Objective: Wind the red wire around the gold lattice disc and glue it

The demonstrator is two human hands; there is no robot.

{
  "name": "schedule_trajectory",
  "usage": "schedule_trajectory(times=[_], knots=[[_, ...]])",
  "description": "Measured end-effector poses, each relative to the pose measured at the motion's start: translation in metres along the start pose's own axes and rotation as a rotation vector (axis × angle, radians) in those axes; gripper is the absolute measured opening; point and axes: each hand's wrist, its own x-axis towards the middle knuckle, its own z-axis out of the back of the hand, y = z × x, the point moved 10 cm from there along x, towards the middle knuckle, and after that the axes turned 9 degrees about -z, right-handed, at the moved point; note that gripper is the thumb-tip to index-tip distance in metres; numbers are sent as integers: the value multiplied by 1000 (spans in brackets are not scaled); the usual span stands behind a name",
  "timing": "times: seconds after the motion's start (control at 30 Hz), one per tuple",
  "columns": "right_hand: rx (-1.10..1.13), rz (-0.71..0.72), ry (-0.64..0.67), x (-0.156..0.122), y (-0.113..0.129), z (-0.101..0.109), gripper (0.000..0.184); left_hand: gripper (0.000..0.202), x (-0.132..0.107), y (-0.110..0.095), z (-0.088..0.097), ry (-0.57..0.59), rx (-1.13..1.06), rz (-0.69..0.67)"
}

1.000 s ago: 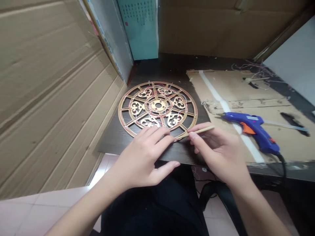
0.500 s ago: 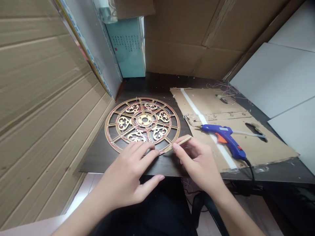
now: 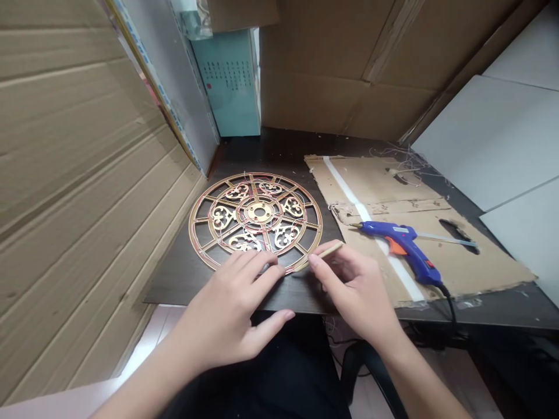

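Note:
A round golden openwork frame [image 3: 259, 213] with scroll ornaments lies flat on the dark table, thin red and white wires running along its rings and spokes. My left hand [image 3: 244, 302] rests over its near rim, fingers bent and spread, thumb stretched out to the side; its fingertips hide part of the rim. At the near right of the rim, my right hand [image 3: 349, 279] pinches a thin wooden stick [image 3: 326, 251] between thumb and fingers. The stick's tip points down left and meets the rim close to the left index finger.
A blue hot glue gun [image 3: 399, 244] with an orange trigger lies on a cardboard sheet [image 3: 476, 238] at the right, its cord dropping over the table's front edge. Loose wires [image 3: 406, 163] sit behind it. Cardboard walls and a pale green box [image 3: 231, 87] stand around the table.
The view has shifted slightly, so everything on the table sits a little further right. Both hands and the stick keep nearly the same place against the frame's rim.

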Motion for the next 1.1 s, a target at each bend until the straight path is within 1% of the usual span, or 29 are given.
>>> schedule_trajectory(times=[0.27, 0.33, 0.4, 0.47, 0.53, 0.6, 0.67, 0.77, 0.83, 0.9, 1.0, 1.1], knots=[[-12, 6, -8, 0, 2, 1, 20, 38, 0, 0, 1, -14, -8, -2], [-2, 18, -13, -1, 4, 2, 19, 34, -1, -1, 5, -56, -12, -2], [16, 60, -2, -4, 9, 2, 16, 27, -3, -1, 12, -140, -33, -2], [42, 134, 48, -8, 17, 0, 10, 25, -5, -3, 19, -230, -82, -9], [60, 209, 134, -12, 25, -5, 6, 27, -5, -7, 22, -289, -146, -36], [82, 268, 220, -17, 31, -9, 6, 27, -3, -13, 23, -320, -218, -56], [106, 308, 271, -20, 34, -11, 8, 22, 0, -15, 23, -333, -312, -44], [146, 325, 288, -20, 34, -9, 9, 12, 1, -13, 20, -340, -460, 31], [162, 315, 288, -20, 33, -9, 10, 6, -1, -10, 17, -352, -530, 117], [165, 307, 292, -21, 32, -9, 11, 9, -5, -9, 14, -364, -568, 196], [161, 322, 324, -24, 31, -10, 12, 14, -7, -16, 8, -351, -630, 243], [200, 322, 410, -27, 30, -13, 13, 20, -10, -16, -6, -298, -797, 360]])
